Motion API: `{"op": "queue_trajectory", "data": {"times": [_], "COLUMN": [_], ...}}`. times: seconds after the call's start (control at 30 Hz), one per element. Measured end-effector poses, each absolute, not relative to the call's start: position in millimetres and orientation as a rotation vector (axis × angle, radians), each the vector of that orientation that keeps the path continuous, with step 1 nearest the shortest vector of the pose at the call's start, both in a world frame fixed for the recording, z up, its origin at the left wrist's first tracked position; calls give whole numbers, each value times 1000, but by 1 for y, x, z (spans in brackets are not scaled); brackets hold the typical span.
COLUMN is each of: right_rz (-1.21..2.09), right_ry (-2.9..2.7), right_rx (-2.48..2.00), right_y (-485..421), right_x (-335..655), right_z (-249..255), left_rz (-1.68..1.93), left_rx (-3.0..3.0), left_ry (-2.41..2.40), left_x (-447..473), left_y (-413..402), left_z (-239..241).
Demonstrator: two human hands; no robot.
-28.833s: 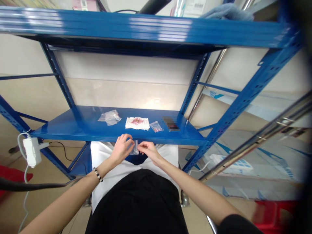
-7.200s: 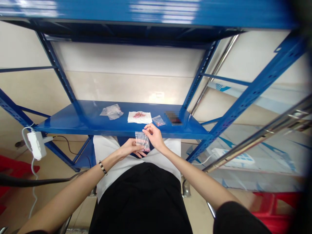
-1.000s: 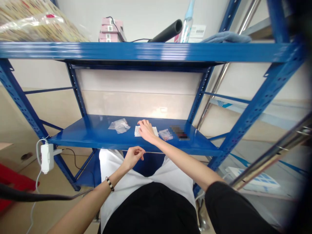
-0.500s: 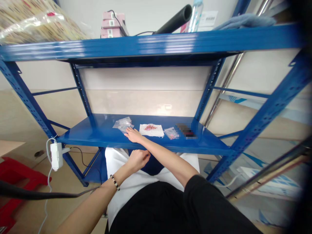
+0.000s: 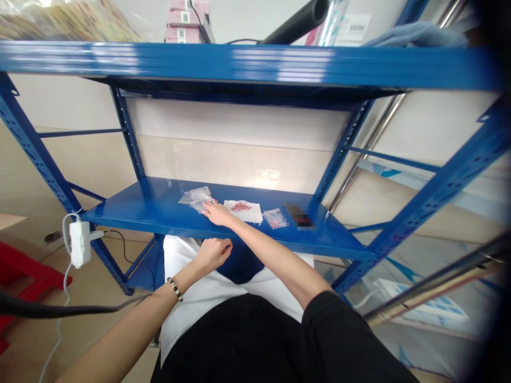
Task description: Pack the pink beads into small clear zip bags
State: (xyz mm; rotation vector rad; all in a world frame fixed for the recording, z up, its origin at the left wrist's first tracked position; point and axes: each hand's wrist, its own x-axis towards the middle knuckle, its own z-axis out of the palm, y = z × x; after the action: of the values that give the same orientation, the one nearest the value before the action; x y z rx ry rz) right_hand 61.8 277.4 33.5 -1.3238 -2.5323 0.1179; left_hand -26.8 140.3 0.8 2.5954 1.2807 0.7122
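My right hand (image 5: 215, 213) reaches across onto the blue shelf (image 5: 151, 213) and its fingers rest on a pile of clear plastic bags (image 5: 194, 196). Just to the right of it lies a white tissue (image 5: 243, 211) with small red beads on it. Further right sits a small clear bag of red beads (image 5: 274, 217). My left hand (image 5: 211, 252) hovers below the shelf's front edge with the fingers loosely curled; nothing shows in it. A beaded bracelet is on that wrist.
A dark blurred object (image 5: 299, 215) lies at the shelf's right end. A white power adapter (image 5: 79, 243) hangs off the left corner with cables. The upper shelf (image 5: 255, 64) carries pink boxes, a black tube and a cloth. A red stool (image 5: 24, 276) stands at the left.
My right hand has moved left from the tissue to the pile of clear bags. My left hand stays low under the shelf edge. The view has shifted slightly.
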Motion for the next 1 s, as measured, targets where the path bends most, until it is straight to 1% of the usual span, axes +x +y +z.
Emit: {"op": "queue_trajectory", "data": {"times": [0.1,0.23,0.33,0.43,0.57,0.63,0.73,0.83,1.0], "right_rz": [176,96,63,52,137,174,141,27,-149], "right_ry": [-2588,-2609,-2559,-2443,-2258,-2203,-2206,-2278,-2408], "right_rx": [-1381,-1312,-1280,-1256,-1201,-1133,-1010,-987,-1030], "right_y": [267,264,267,263,228,196,136,81,43], "right_x": [61,60,61,64,74,85,109,133,157], "right_z": [27,20,28,48,70,76,75,64,36], "left_rz": [708,688,725,841,1056,1144,1211,1139,889], "left_rx": [2593,2607,2595,2489,2054,1751,1293,1019,1049], "left_ry": [1302,1280,1296,1303,1178,1084,916,720,582], "left_x": [-29,-26,-25,-28,-36,-39,-42,-41,-31], "left_y": [136,136,142,147,147,148,150,152,145], "left_z": [0,-3,-5,-2,3,5,10,17,21]}}
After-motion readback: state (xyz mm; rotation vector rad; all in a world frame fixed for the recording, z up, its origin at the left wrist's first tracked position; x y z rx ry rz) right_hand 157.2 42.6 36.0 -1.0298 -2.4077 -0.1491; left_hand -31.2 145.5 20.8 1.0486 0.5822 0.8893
